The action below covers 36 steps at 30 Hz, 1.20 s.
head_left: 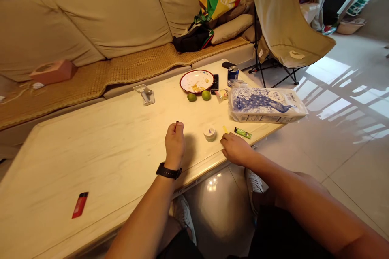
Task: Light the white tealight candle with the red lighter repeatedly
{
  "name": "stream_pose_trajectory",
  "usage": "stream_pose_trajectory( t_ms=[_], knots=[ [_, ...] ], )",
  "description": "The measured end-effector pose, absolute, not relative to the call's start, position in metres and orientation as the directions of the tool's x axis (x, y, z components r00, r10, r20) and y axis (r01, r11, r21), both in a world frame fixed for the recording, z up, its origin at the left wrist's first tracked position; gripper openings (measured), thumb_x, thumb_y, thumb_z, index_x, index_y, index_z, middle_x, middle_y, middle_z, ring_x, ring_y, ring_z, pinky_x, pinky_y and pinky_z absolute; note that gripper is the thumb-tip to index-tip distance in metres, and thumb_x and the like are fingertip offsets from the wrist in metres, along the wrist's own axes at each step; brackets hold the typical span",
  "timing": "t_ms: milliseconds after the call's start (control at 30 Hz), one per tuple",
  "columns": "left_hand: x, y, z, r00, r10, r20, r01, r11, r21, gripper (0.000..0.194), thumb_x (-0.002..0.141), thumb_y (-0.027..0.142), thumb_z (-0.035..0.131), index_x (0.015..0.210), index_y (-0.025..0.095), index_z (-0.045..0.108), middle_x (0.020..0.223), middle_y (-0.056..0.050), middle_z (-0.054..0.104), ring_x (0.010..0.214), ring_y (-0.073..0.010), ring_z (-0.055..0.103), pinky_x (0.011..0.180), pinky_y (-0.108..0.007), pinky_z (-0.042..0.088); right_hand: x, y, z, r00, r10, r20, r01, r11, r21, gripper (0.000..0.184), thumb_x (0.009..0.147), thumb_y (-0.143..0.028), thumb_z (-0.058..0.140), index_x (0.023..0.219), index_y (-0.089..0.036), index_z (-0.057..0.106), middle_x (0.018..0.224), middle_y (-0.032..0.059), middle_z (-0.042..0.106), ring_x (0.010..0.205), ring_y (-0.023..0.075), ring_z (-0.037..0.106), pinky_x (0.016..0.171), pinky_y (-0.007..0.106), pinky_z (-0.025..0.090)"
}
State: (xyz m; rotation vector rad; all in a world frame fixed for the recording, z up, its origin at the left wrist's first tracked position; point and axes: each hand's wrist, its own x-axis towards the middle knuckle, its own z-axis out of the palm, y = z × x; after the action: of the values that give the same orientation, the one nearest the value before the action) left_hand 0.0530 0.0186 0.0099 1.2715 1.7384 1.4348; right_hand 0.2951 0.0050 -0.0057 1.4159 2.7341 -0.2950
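Note:
My left hand (174,142), with a black watch (168,170) on its wrist, is raised over the table in a closed fist. A tiny dark tip shows at the top of its thumb; what it belongs to is hidden. Low at the table's front edge, my right hand (237,149) has its fingers curled together. A small yellow strip (225,129) lies just beyond those fingertips; whether they grip anything cannot be seen. Between both hands stands a small round white tub (209,133). A green lighter (242,132) lies right of the strip.
Across the pale table (100,149) are a red lighter (80,205), a phone stand (144,94), two limes (206,95), a red-rimmed plate (184,86), a blue can (233,73) and a large tissue pack (267,105). Behind stand a sofa (115,20) and a folding chair (279,20).

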Motion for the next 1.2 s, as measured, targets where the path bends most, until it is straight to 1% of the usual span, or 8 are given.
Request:
stream_pose_trajectory(
  t_ms=[100,200,267,400,533,667,833,1200],
  knots=[
    [0.056,0.017,0.015,-0.427,0.888,0.171,0.388,0.009,0.921,0.024,0.097,0.041,0.055,0.082,0.022,0.058,0.075,0.000,0.055,0.072,-0.0173,0.050,0.067,-0.030,0.039,0.295,0.005,-0.006,-0.580,0.802,-0.139,0.813,0.562,-0.151,0.023,0.096,-0.025,0.058,0.111,-0.012,0.069,0.116,0.0177,0.065,0.112,0.0291,0.057,0.097,0.037,0.044],
    [0.057,0.014,0.017,-0.380,0.895,0.235,0.500,-0.014,0.866,0.026,0.097,0.039,0.056,0.076,0.022,0.052,0.070,0.001,0.051,0.068,-0.0170,0.047,0.065,-0.030,0.036,0.295,0.005,-0.007,-0.581,0.803,-0.137,0.813,0.563,-0.146,0.025,0.096,-0.026,0.058,0.112,-0.011,0.069,0.117,0.0181,0.065,0.112,0.0298,0.057,0.097,0.038,0.045],
    [0.058,0.012,0.016,-0.306,0.903,0.302,0.611,-0.057,0.790,0.027,0.097,0.039,0.055,0.076,0.023,0.050,0.070,0.001,0.050,0.067,-0.0174,0.047,0.065,-0.031,0.036,0.295,0.005,-0.007,-0.582,0.803,-0.129,0.812,0.566,-0.145,0.025,0.096,-0.027,0.058,0.112,-0.010,0.069,0.116,0.0181,0.065,0.111,0.0303,0.057,0.097,0.039,0.045],
    [0.063,0.008,0.014,-0.073,0.910,0.408,0.786,-0.199,0.585,0.020,0.096,0.037,0.054,0.082,0.023,0.053,0.078,-0.003,0.058,0.075,-0.0205,0.053,0.072,-0.034,0.040,0.294,0.005,-0.004,-0.578,0.804,-0.137,0.815,0.560,-0.150,0.025,0.095,-0.026,0.059,0.112,-0.011,0.070,0.116,0.0181,0.065,0.112,0.0301,0.057,0.097,0.038,0.045],
    [0.073,0.007,0.015,0.101,0.904,0.416,0.852,-0.295,0.434,0.020,0.094,0.034,0.053,0.078,0.022,0.053,0.076,-0.005,0.057,0.074,-0.0222,0.053,0.071,-0.037,0.040,0.294,0.005,-0.003,-0.573,0.806,-0.148,0.819,0.555,-0.148,0.025,0.096,-0.027,0.059,0.113,-0.011,0.069,0.116,0.0181,0.064,0.112,0.0300,0.057,0.098,0.038,0.044],
    [0.080,0.009,0.015,0.183,0.895,0.406,0.883,-0.331,0.333,0.017,0.092,0.031,0.053,0.078,0.022,0.055,0.076,-0.007,0.059,0.075,-0.0238,0.054,0.071,-0.038,0.041,0.294,0.005,-0.005,-0.574,0.805,-0.149,0.818,0.557,-0.145,0.026,0.097,-0.028,0.059,0.113,-0.011,0.069,0.116,0.0182,0.064,0.112,0.0302,0.057,0.098,0.038,0.044],
    [0.082,0.011,0.012,0.220,0.895,0.388,0.903,-0.338,0.266,0.016,0.091,0.030,0.053,0.080,0.021,0.058,0.079,-0.009,0.063,0.077,-0.0253,0.056,0.073,-0.040,0.043,0.294,0.005,-0.005,-0.570,0.807,-0.154,0.821,0.552,-0.147,0.025,0.097,-0.028,0.059,0.114,-0.012,0.069,0.116,0.0180,0.065,0.113,0.0299,0.056,0.099,0.038,0.043],
    [0.083,0.013,0.008,0.245,0.899,0.364,0.904,-0.348,0.250,0.015,0.091,0.031,0.056,0.082,0.020,0.059,0.079,-0.009,0.063,0.077,-0.0251,0.057,0.074,-0.040,0.043,0.295,0.005,-0.005,-0.577,0.804,-0.146,0.817,0.561,-0.136,0.025,0.098,-0.028,0.058,0.113,-0.011,0.069,0.115,0.0175,0.064,0.112,0.0292,0.056,0.099,0.037,0.043]
  ],
)
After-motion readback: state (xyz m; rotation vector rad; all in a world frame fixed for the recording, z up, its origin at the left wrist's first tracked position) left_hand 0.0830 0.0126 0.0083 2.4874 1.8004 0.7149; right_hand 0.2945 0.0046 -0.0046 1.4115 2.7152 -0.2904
